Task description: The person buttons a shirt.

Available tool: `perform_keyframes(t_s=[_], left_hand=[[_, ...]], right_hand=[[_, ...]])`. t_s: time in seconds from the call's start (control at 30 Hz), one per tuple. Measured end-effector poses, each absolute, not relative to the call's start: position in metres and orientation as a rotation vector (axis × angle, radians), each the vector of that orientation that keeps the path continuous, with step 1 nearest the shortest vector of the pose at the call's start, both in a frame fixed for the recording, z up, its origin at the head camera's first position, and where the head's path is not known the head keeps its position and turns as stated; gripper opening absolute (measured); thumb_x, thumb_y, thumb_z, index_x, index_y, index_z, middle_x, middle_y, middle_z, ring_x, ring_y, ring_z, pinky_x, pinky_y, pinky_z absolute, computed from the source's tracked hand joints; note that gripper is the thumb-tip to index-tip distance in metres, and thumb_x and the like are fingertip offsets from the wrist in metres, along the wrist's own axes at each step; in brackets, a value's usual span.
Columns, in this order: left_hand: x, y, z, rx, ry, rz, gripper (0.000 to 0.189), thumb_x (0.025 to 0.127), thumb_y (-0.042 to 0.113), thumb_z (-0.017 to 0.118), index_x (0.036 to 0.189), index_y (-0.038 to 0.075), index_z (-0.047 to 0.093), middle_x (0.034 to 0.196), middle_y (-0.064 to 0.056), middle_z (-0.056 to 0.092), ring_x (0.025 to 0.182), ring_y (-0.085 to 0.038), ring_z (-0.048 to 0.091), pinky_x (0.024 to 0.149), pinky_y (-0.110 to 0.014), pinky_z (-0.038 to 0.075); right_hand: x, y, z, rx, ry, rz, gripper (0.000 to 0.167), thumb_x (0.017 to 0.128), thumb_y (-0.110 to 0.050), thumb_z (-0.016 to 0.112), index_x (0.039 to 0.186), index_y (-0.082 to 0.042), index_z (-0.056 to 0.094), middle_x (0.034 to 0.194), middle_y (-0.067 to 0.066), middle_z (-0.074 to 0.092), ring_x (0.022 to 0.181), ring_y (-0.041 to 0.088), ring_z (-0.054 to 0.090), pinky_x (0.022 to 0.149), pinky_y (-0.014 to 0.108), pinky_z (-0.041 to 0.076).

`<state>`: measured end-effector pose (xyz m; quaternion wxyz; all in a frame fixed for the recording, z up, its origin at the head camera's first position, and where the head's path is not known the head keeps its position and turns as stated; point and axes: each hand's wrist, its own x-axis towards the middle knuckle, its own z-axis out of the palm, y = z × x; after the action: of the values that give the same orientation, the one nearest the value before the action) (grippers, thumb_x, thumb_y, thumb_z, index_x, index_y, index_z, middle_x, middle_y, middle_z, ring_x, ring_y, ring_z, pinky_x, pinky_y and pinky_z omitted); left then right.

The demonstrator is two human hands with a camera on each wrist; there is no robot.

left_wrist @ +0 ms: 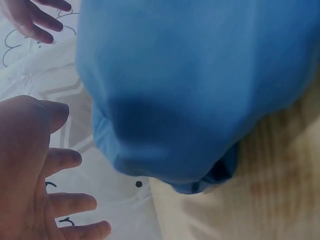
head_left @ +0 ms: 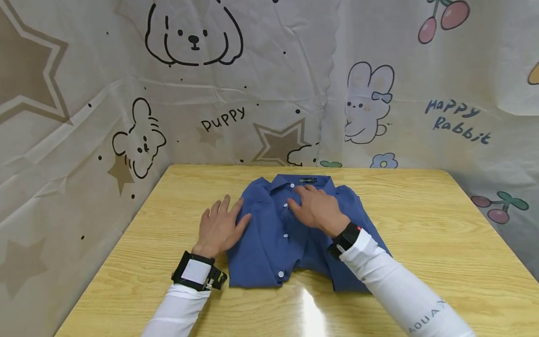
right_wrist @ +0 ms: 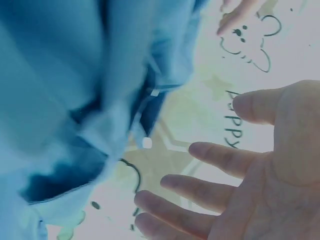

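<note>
A blue button-up shirt (head_left: 263, 234) lies on the wooden table, its collar at the far end and a row of white buttons down the front. Its lower edge is uneven, with a gap in the middle. My left hand (head_left: 218, 228) is at the shirt's left side, fingers spread and fingertips right at the edge. Over the upper chest, below the collar, is my right hand (head_left: 316, 208), its fingers extended. Both wrist views show straight fingers with nothing gripped: the left hand (left_wrist: 30, 175) beside blue cloth (left_wrist: 175, 90), the right hand (right_wrist: 240, 185) beside the collar side.
The wooden table (head_left: 442, 234) spreads out on both sides of the shirt. Behind it and at the left hangs a pale cloth (head_left: 269, 75) printed with cartoon animals, stars and lettering. A dark label (head_left: 308, 180) shows inside the collar.
</note>
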<state>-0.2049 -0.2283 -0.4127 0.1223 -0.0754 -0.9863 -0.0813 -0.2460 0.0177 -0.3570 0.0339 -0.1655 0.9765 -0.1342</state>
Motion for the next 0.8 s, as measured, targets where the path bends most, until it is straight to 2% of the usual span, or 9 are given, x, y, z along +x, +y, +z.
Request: perform_keyframes(t_s=[0.37, 0.8], left_hand=[[-0.219, -0.236, -0.401, -0.230, -2.861, -0.265, 0.055, 0.097, 0.046, 0.048, 0.140, 0.012, 0.048, 0.141, -0.025, 0.041, 0.123, -0.044, 0.043, 0.093, -0.059, 0.036], [-0.238, -0.240, -0.395, -0.227, -2.919, -0.203, 0.056, 0.098, 0.048, 0.045, 0.142, 0.014, 0.046, 0.142, -0.023, 0.040, 0.123, -0.043, 0.043, 0.093, -0.059, 0.036]], right_hand=[[-0.266, 0.010, -0.322, -0.502, 2.979, -0.396, 0.057, 0.100, -0.047, 0.040, 0.146, -0.013, 0.039, 0.145, 0.017, 0.039, 0.123, 0.039, 0.046, 0.091, 0.059, 0.040], [-0.297, -0.020, -0.332, -0.566, 2.999, -0.407, 0.054, 0.101, -0.043, 0.039, 0.146, -0.013, 0.040, 0.145, 0.015, 0.040, 0.125, 0.035, 0.045, 0.093, 0.053, 0.042]])
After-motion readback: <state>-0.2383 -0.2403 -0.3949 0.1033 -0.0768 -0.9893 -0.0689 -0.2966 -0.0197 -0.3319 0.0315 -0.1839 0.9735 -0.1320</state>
